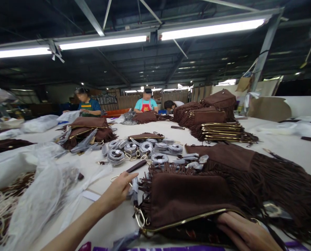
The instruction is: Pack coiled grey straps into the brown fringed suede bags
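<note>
Fingers [129, 177] of your left hand [117, 191] are lying nearly straight and loosely spread, closing on nothing; their tips are touching, or all but touching, the near end of a dark strap [136, 166] with a gold clip on the counter [288, 148]. That strap is running away from you and to the right, so its long axis is continuing the line of your forearm, and the free end is pointing toward the pile of wrapped straps [142, 149] farther back. Your left hand is much the nearer one to it.

Your right hand [245, 232] is sitting at the mouth of the bag [187, 198], fingers curled over the lower edge under the gold zipper [187, 219]; how firmly it is gripping, you cannot tell from this view, because the bag's flap is hiding the fingertips. The bag is lying flat just right of your left fingers, fringe toward the far side, zipper toward you, its gold ring [139, 218] hanging at the near left corner, below and slightly right of the left fingertips.

More fringed bags are stacked to the right and beyond. Clear plastic wrap [40, 195] is bunching up on the left. Other people are working at the far end.
</note>
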Motion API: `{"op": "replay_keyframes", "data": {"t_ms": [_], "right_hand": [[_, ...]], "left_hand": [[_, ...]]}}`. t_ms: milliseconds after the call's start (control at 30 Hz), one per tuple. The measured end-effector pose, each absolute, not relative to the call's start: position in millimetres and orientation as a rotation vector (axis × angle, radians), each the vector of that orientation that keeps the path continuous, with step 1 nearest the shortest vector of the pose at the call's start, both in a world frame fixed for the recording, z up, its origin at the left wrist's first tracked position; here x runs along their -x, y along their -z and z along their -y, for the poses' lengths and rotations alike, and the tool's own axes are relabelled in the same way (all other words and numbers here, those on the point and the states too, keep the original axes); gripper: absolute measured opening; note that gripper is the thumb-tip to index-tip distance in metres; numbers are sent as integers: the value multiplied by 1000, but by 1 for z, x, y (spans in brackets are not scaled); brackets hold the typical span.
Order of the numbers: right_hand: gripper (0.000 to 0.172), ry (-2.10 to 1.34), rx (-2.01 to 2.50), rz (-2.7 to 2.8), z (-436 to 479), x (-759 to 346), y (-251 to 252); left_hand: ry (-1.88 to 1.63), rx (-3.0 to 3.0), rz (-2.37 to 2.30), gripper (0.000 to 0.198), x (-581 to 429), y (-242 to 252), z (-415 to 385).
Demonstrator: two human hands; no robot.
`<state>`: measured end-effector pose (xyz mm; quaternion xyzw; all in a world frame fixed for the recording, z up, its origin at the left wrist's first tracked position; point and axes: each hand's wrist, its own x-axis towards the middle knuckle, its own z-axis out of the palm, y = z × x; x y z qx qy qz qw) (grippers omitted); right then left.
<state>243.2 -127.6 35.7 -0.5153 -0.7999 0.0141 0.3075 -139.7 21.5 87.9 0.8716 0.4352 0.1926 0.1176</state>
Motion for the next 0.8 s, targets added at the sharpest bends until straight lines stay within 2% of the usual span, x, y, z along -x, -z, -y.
{"op": "replay_keyframes", "data": {"t_ms": [100,233,367,467,633,800], "right_hand": [[22,-14,1328,2078,127,-239,-39],[20,-70,1351,2064,128,-240,-38],[18,-198,1338,2033,127,-240,-41],[17,-309,1312,1956,122,-236,-50],[13,-609,1382,1626,112,-226,-64],[16,-933,1260,1241,108,-222,-66]], "left_hand": [[-354,-2921,-1044,59,138,-89,-12],[-204,-3122,-846,33,140,-75,-19],[-472,-3012,-1050,20,138,-77,-38],[-762,-2779,-1240,24,116,-102,-37],[-1033,-2889,-1009,24,33,-135,-10],[-1034,-2991,-860,25,-37,-115,12]]}}
